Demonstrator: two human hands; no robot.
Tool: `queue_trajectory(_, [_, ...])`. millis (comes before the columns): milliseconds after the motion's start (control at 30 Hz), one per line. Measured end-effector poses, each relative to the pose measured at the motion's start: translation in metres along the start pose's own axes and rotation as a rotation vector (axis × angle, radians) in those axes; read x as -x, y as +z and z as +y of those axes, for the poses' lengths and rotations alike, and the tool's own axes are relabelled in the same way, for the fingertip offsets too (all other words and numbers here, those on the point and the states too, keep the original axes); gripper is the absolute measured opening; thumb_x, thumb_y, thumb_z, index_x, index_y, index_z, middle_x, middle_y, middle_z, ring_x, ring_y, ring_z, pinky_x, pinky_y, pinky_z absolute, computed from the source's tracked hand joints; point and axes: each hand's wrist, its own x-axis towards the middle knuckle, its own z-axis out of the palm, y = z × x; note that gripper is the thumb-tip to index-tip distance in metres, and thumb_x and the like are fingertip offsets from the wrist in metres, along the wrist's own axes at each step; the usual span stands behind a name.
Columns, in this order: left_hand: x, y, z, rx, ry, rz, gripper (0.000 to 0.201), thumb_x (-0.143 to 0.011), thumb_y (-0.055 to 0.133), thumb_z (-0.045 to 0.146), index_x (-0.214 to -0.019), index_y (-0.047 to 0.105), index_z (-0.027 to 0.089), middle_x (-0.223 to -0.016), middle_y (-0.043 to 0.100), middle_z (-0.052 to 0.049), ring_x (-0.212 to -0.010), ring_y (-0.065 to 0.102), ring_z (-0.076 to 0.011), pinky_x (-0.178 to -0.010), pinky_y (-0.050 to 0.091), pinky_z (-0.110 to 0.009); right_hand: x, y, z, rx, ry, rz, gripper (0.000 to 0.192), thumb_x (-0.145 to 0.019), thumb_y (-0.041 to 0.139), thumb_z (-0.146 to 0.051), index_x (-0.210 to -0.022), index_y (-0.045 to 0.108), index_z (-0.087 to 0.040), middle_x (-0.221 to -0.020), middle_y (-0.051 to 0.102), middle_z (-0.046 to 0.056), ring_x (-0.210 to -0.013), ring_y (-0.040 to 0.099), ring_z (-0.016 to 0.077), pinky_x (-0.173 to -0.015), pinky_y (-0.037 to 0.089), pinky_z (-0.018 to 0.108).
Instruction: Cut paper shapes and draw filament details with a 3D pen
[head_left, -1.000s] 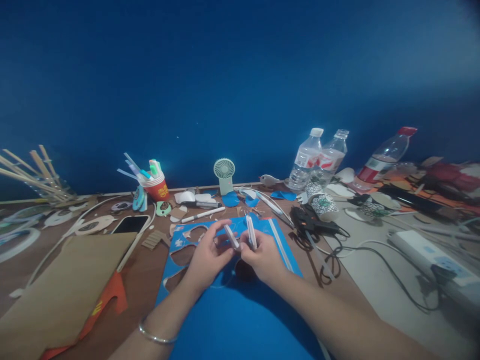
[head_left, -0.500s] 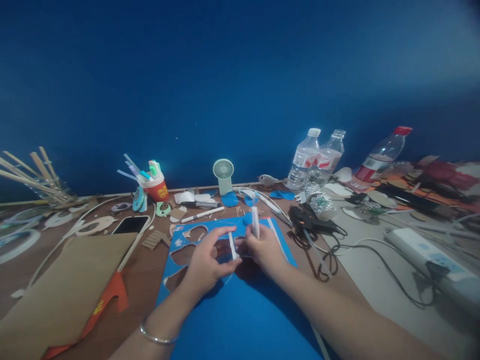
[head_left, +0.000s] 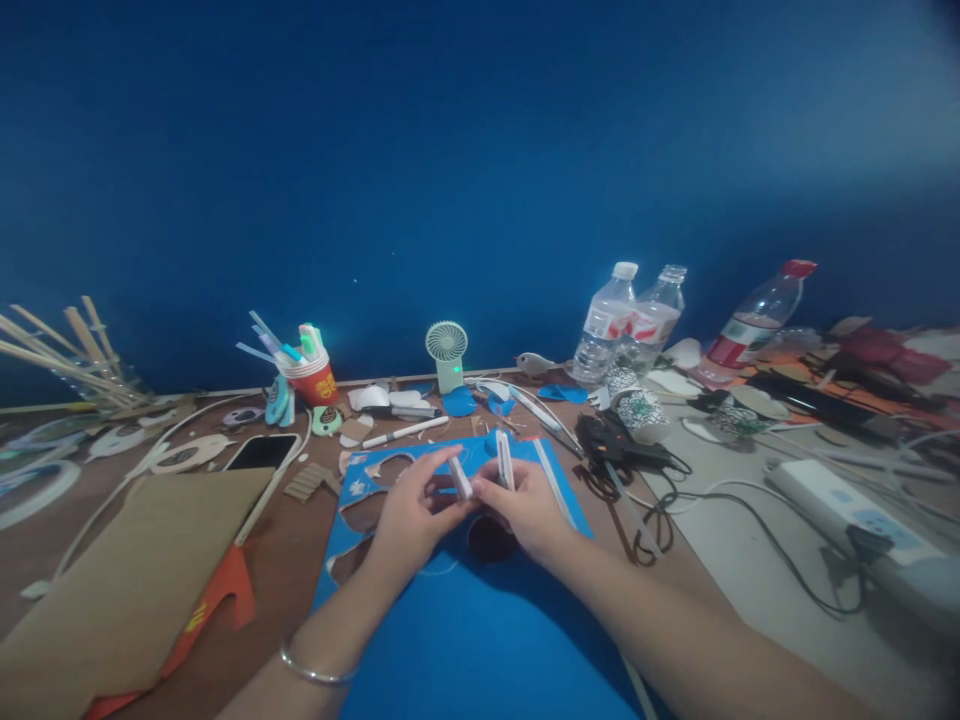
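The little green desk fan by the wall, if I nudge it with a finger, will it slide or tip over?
The desk fan would probably tip rather than slide: it stands upright with a round head wider than its narrow base. It looks like light plastic, so a small push should move it. Paper scraps lie right at its foot, which might catch the base.

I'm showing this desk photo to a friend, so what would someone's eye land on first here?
First, the two hands meeting at the centre: the left hand and right hand each pinch a short white strip above a blue sheet with holes cut out. Behind them a small mint fan stands against the deep blue wall, with plastic bottles to its right and a red cup of pens to its left.
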Motion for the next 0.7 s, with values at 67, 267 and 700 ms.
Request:
queue_trajectory(67, [0.0,-0.001,-0.002,-0.021,0.02,-0.014,0.052,-0.066,0.071,0.028,-0.114,0.054,0.021,-0.122,0.054,-0.01,-0.1,0.059,-0.0253,-0.085,0.05,-0.037,0.0,0.001,0.002,0.007,-0.031,-0.016,0.023,-0.07,0.065,-0.035,-0.068,0.054,-0.016,-0.048,0.043,-0.007,-0.041,0.035,0.0054,-0.038,0.026,0.018])
queue_trajectory(267, [0.002,-0.002,-0.004,0.027,0.081,-0.046,0.051,-0.065,0.07,0.022,-0.114,0.055,0.021,-0.121,0.056,-0.008,-0.1,0.059,-0.0241,-0.088,0.049,-0.035,0.0,0.006,-0.001,-0.155,0.032,-0.061,0.031,-0.069,0.064,-0.043,-0.069,0.044,-0.018,-0.044,0.032,-0.011,-0.036,0.026,0.0037,-0.035,0.019,0.017])
queue_trajectory(700, [0.001,0.001,-0.007,0.355,0.006,0.032,0.045,-0.079,0.054,0.029,-0.123,0.049,0.022,-0.116,0.058,-0.009,-0.093,0.059,-0.022,-0.074,0.052,-0.031,-0.001,0.004,-0.001,-0.098,0.006,0.115,0.028,-0.072,0.06,-0.042,-0.071,0.043,-0.02,-0.042,0.032,-0.011,-0.034,0.025,0.004,-0.034,0.019,0.017])
